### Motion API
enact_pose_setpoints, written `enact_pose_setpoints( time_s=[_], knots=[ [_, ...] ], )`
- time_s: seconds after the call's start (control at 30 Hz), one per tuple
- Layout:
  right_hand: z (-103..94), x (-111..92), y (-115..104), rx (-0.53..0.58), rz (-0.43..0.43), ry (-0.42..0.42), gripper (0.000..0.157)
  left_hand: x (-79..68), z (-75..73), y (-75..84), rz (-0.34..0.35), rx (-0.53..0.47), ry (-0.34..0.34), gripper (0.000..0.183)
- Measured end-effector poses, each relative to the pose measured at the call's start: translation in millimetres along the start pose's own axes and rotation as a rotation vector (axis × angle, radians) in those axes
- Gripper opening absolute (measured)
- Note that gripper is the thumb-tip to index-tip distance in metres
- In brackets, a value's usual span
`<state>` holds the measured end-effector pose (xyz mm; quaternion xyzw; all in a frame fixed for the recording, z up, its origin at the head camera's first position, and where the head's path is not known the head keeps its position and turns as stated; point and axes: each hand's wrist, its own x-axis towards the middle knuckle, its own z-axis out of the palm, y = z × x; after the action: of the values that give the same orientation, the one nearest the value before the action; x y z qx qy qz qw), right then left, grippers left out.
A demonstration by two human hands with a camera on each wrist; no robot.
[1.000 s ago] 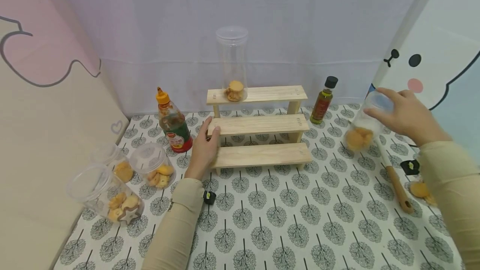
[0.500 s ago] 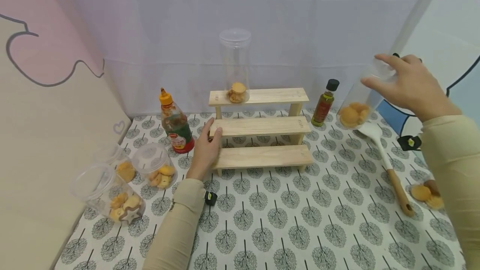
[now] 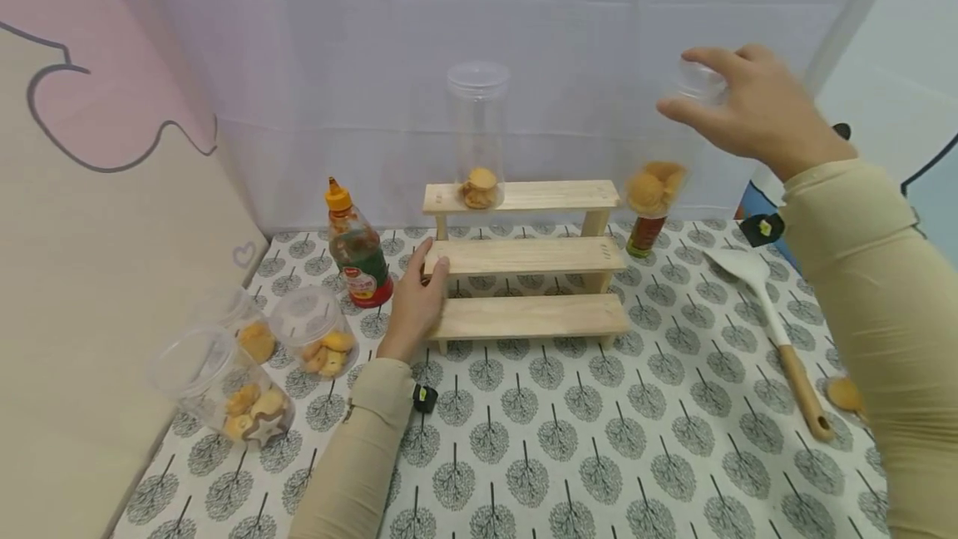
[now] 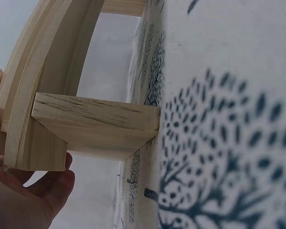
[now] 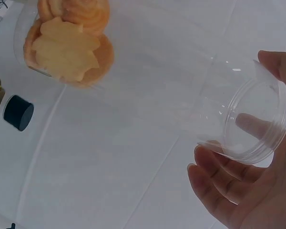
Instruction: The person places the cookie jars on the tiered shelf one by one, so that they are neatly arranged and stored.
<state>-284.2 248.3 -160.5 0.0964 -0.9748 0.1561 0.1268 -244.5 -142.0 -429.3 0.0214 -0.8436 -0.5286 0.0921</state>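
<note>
Plainly, tree-print cloth (image 3: 569, 447) bears a 3-tier rack (image 3: 524, 256) before drapery (image 3: 561, 40).

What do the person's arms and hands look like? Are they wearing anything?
Both arms wear long beige sleeves: the left sleeve and the right sleeve. The left hand and right hand have no gloves. By each cuff sits a small black gadget, left and right, with a little yellowish mark.

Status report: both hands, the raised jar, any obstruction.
Right hand gripping cookie jar, aloft. Left hand gripping wooden rack. Second jar on top shelf, left; oil bottle partly behind cookie jar, head view.
</note>
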Motion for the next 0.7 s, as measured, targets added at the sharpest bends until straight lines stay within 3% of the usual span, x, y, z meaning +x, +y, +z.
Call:
enact_pose_setpoints(
  time_s=[0.37,0.7],
  knots=[
    [10.7,33.5,-47.8,0.018,-0.029,-0.027,0.083,-1.3,4.3,1.1,-0.011,-0.001,0.002,0.06],
    [26.1,52.0,-67.9,0.044,-0.034,-0.08,0.085,0.4,9.4,4.5,0.025,-0.004,0.007,0.06]
  ],
)
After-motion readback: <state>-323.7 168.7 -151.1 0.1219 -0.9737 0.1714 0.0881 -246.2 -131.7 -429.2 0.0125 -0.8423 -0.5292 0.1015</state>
